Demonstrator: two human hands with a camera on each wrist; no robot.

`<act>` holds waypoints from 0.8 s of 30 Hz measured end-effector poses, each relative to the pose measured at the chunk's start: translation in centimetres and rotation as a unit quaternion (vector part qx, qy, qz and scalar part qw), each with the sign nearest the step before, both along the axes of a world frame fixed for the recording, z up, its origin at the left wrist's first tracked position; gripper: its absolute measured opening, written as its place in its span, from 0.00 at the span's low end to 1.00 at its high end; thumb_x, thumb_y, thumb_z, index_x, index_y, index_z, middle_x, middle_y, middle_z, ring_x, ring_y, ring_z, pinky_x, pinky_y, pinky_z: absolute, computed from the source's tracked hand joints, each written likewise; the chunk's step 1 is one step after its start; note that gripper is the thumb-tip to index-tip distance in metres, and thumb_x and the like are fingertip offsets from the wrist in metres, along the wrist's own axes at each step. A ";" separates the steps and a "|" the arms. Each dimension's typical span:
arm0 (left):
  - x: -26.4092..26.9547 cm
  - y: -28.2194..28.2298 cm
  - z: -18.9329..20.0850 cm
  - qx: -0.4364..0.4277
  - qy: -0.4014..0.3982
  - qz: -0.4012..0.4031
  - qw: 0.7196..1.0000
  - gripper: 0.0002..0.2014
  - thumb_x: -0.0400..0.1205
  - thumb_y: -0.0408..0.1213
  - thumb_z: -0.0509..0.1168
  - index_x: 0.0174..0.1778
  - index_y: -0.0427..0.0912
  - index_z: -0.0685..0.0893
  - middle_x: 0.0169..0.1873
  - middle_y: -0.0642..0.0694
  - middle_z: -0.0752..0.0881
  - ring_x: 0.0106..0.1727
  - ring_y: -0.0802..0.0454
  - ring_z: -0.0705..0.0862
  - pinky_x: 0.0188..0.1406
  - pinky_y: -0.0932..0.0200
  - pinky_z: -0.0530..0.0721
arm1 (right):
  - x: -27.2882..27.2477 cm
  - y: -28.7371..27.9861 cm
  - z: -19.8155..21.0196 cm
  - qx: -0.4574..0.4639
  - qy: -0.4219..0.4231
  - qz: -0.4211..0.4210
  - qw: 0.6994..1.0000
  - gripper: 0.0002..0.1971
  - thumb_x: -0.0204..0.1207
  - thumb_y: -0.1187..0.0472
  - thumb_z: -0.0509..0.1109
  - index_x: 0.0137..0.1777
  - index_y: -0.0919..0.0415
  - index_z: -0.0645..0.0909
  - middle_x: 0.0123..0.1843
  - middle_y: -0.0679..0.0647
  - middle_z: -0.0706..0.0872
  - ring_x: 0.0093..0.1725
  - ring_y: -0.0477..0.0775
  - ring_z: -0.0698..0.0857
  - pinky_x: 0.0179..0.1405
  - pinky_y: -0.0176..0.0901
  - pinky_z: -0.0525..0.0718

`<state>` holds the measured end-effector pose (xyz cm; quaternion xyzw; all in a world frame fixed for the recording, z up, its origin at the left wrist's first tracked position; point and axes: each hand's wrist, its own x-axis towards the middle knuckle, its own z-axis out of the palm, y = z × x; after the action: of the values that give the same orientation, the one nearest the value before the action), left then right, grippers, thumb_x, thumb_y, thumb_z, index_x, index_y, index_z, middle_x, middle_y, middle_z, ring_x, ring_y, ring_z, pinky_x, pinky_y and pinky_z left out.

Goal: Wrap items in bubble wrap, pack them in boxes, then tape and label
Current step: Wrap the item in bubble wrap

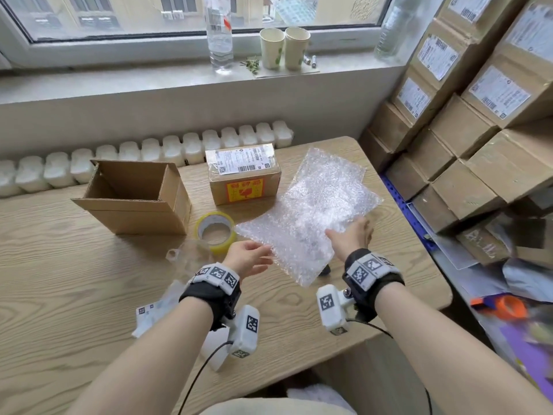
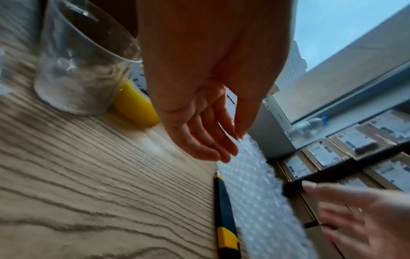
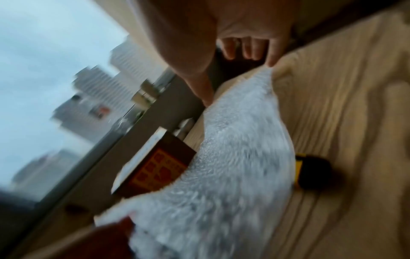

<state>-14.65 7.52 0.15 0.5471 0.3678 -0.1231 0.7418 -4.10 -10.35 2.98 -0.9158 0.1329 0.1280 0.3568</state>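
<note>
With 1 sealed box (image 1: 244,173) sitting labelled at frame centre and an open box (image 1: 134,196) waiting empty at left, the right hand (image 1: 351,236) is pinching the bubble wrap (image 1: 311,205) while the left hand (image 1: 250,257) is hovering loose-fingered, holding nothing.

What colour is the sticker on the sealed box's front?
Yellow with red print, on the sealed box; the head view shows it best.

A clear plastic water bottle (image 1: 219,34) stands on the windowsill (image 1: 119,76) beside two paper cups (image 1: 284,47) and small batteries (image 1: 310,59). White radiator fins (image 1: 167,151) run below, behind the wood-grain counter (image 1: 74,280).
</note>
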 end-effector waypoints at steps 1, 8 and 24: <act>0.0 -0.1 0.0 0.015 -0.003 -0.009 1.000 0.03 0.82 0.30 0.65 0.43 0.35 0.82 0.36 0.43 0.86 0.33 0.54 0.86 0.35 0.65 0.85 | -0.2 0.4 0.3 -0.004 -0.029 0.055 0.998 0.31 0.71 0.59 0.77 0.71 0.64 0.67 0.72 0.61 0.70 0.71 0.60 0.72 0.70 0.51 0.73; -0.4 0.4 0.3 0.062 -0.035 -0.039 0.997 0.04 0.78 0.28 0.69 0.37 0.37 0.83 0.29 0.45 0.86 0.24 0.61 0.85 0.28 0.71 0.82 | -3.3 4.2 -0.5 0.027 0.100 0.354 0.930 0.21 0.64 0.48 0.81 0.54 0.58 0.85 0.50 0.51 0.88 0.50 0.48 0.86 0.53 0.44 0.85; -6.0 5.4 0.3 0.514 0.098 -0.126 0.843 0.15 0.80 0.54 0.63 0.42 0.46 0.77 0.38 0.50 0.83 0.43 0.49 0.81 0.38 0.57 0.73 | -3.3 6.5 -1.8 0.053 0.084 0.271 0.957 0.03 0.79 0.65 0.68 0.44 0.62 0.82 0.37 0.58 0.89 0.35 0.54 0.89 0.38 0.51 0.90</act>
<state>-20.63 12.89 0.46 0.8764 0.3775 -0.0617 0.2926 -7.36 -3.88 1.21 -0.8830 -0.0978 0.3033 0.3445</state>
